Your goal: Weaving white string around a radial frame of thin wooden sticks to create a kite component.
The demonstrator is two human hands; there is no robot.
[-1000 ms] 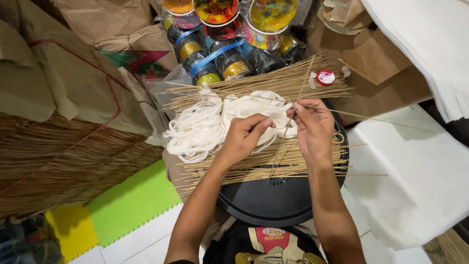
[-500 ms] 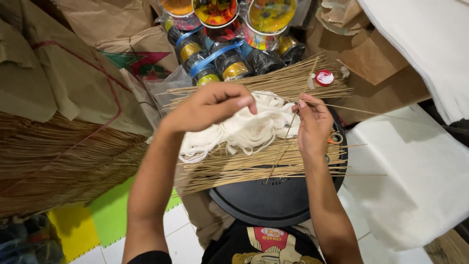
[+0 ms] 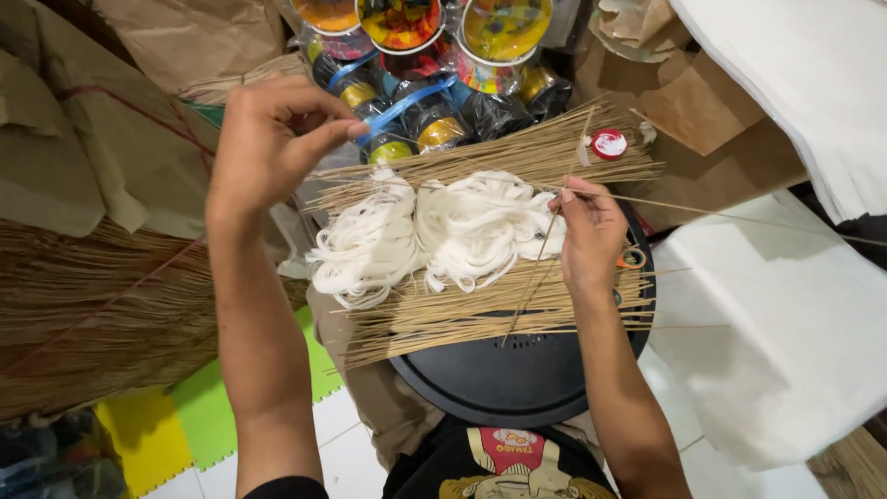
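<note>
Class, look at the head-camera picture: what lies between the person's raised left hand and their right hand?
In the head view, between the left hand and the right hand lie loops of white string, resting on a bundle of thin sticks.

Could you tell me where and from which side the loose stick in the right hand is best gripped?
Probably near its upper end, where the right hand already pinches the thin stick, coming from the right. That end sits at the edge of the white string pile, while its lower part crosses the stick bundle on the black round tray, where neighbouring sticks crowd it.
</note>
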